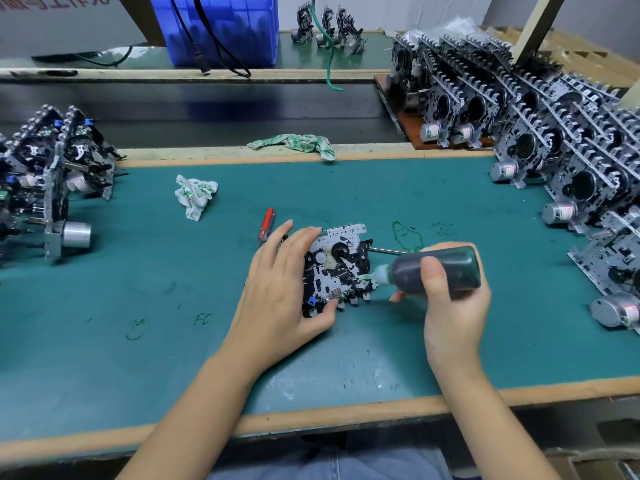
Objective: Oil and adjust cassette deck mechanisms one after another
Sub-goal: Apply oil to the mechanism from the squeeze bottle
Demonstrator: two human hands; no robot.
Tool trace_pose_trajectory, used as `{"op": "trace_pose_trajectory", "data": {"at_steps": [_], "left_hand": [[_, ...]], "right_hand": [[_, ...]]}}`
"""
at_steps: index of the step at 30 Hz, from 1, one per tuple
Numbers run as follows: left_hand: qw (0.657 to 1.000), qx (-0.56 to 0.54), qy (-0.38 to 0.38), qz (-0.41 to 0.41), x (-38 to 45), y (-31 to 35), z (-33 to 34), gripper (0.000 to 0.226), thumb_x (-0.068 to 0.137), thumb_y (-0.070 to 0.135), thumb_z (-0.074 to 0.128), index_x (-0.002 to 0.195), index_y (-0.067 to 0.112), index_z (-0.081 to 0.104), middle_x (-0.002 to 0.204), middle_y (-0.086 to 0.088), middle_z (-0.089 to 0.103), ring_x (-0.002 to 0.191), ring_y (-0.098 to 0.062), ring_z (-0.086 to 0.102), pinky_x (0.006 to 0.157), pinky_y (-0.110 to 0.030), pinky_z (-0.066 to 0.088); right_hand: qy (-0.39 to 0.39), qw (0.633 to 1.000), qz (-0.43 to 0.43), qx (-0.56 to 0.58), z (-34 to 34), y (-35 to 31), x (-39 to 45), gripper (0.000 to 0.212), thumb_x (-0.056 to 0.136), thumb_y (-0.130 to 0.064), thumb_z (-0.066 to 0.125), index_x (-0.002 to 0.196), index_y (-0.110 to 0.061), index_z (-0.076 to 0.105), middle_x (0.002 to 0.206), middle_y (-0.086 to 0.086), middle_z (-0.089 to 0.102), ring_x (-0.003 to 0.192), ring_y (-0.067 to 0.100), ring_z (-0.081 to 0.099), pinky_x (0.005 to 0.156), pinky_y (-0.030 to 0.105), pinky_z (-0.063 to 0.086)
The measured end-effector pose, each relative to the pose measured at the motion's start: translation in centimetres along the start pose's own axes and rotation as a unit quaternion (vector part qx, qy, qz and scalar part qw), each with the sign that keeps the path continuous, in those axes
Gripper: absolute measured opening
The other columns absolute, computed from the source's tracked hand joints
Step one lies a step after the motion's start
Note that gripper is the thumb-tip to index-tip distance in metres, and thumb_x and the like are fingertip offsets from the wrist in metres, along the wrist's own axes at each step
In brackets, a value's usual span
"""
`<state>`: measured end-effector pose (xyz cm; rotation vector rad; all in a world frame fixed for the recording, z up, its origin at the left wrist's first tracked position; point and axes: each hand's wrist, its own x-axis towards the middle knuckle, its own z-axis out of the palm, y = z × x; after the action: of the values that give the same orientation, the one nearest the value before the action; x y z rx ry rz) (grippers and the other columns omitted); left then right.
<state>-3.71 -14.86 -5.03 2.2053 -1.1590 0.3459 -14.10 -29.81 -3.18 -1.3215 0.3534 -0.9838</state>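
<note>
Partly hidden under left hand (277, 289), mechanism (341, 268), bottle (440, 271) nozzle tip obscured

Green-matted workbench (138, 271), wood edging.
On it: cassette mechanism (337, 268), red screwdriver (266, 225), crumpled rag (194, 195), mechanism rows right (571, 161), stack left (52, 174).

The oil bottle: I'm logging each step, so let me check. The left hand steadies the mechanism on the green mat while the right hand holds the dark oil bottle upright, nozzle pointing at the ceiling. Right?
Not quite. The head view shows the oil bottle lying almost level in the right hand, its nozzle aimed sideways at the mechanism, not at the ceiling. The rest holds: the left hand steadies the mechanism on the green mat.
</note>
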Motion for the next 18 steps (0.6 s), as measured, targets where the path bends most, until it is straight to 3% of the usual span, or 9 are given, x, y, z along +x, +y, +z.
{"op": "trace_pose_trajectory", "data": {"at_steps": [3, 6, 9, 13, 16, 18], "left_hand": [[1.000, -0.002, -0.003, -0.001, -0.1, 0.1, 0.0, 0.073, 0.076, 0.041, 0.056, 0.137, 0.006, 0.039, 0.137, -0.003, 0.046, 0.138, -0.025, 0.030, 0.111, -0.042, 0.029], [1.000, -0.022, 0.002, -0.005, -0.1, 0.3, -0.3, 0.073, 0.076, 0.045, 0.057, 0.137, 0.008, 0.041, 0.135, -0.002, 0.047, 0.137, -0.023, 0.030, 0.111, -0.042, 0.028], [0.996, -0.050, 0.072, -0.018, 0.0, 0.2, -0.9, 0.060, 0.083, 0.043, 0.055, 0.131, 0.008, 0.046, 0.127, 0.002, 0.050, 0.127, -0.017, 0.040, 0.107, -0.030, 0.028], [0.951, -0.108, 0.214, -0.196, 2.0, -2.9, -3.0, 0.040, 0.089, 0.031, 0.053, 0.122, 0.007, 0.052, 0.117, 0.000, 0.055, 0.110, -0.013, 0.048, 0.096, -0.025, 0.035], [0.911, -0.075, 0.228, -0.334, 3.9, -7.8, -4.6, 0.035, 0.093, 0.025, 0.056, 0.123, 0.008, 0.050, 0.121, -0.008, 0.054, 0.111, -0.026, 0.051, 0.092, -0.036, 0.038], [0.892, -0.055, 0.203, -0.400, 5.0, -10.4, -5.1, 0.043, 0.093, 0.032, 0.056, 0.126, 0.006, 0.048, 0.124, -0.010, 0.053, 0.114, -0.028, 0.050, 0.091, -0.036, 0.037]], "right_hand": [[0.037, 0.994, 0.095, 0.043, 0.0, -0.1, 0.6, 0.024, 0.075, -0.031, 0.071, 0.082, -0.014, 0.055, 0.064, -0.007, 0.063, 0.055, 0.009, 0.061, 0.042, 0.023, 0.049], [0.049, 0.981, 0.163, 0.095, 0.1, -0.2, 1.2, 0.030, 0.074, -0.039, 0.064, 0.083, -0.013, 0.053, 0.069, -0.003, 0.063, 0.056, 0.008, 0.060, 0.044, 0.022, 0.049], [0.043, 0.971, 0.196, 0.133, 0.6, -0.5, 2.1, 0.033, 0.071, -0.041, 0.060, 0.087, -0.012, 0.054, 0.078, 0.004, 0.061, 0.061, 0.008, 0.060, 0.049, 0.022, 0.051], [-0.018, 0.968, 0.205, 0.144, 3.2, -1.3, 4.2, 0.041, 0.068, -0.042, 0.064, 0.093, -0.010, 0.057, 0.075, 0.001, 0.066, 0.060, 0.008, 0.061, 0.052, 0.021, 0.052], [-0.100, 0.975, 0.190, 0.061, 6.6, -1.6, 5.8, 0.040, 0.066, -0.044, 0.068, 0.090, -0.012, 0.063, 0.072, -0.003, 0.070, 0.057, 0.009, 0.062, 0.049, 0.018, 0.049], [-0.146, 0.973, 0.177, -0.002, 9.0, -1.3, 6.8, 0.026, 0.076, -0.037, 0.071, 0.087, -0.014, 0.066, 0.070, -0.002, 0.070, 0.057, 0.010, 0.063, 0.049, 0.018, 0.049]]}}
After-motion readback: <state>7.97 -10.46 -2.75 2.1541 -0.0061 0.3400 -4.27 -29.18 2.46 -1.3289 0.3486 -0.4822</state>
